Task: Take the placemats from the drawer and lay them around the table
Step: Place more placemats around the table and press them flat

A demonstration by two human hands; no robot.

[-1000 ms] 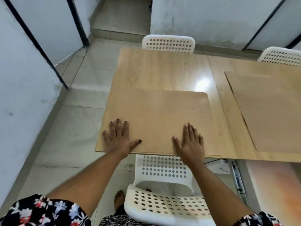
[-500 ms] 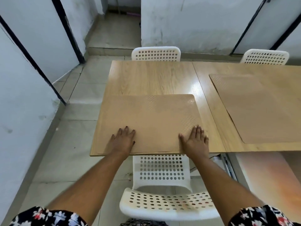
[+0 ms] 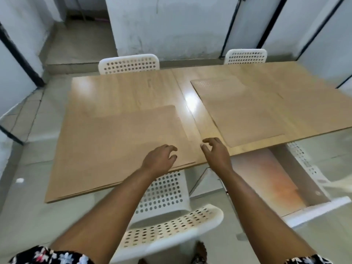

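Two placemats are down on the tabletop (image 3: pixel 133 92): near placemat (image 3: pixel 114 145) at the front left edge, left hand (image 3: pixel 159 159) above its right corner, loosely curled, holding nothing. Right hand (image 3: pixel 215 152) just beside, also empty; far placemat (image 3: pixel 242 111) right.

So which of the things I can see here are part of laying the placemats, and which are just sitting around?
Part of the job:
- near placemat, by the table's near edge
- second placemat, to its right
- table
- left hand and right hand, both empty, fingers loosely curled

Just there:
- white perforated chairs, such as the far one and the near one
- tiled floor
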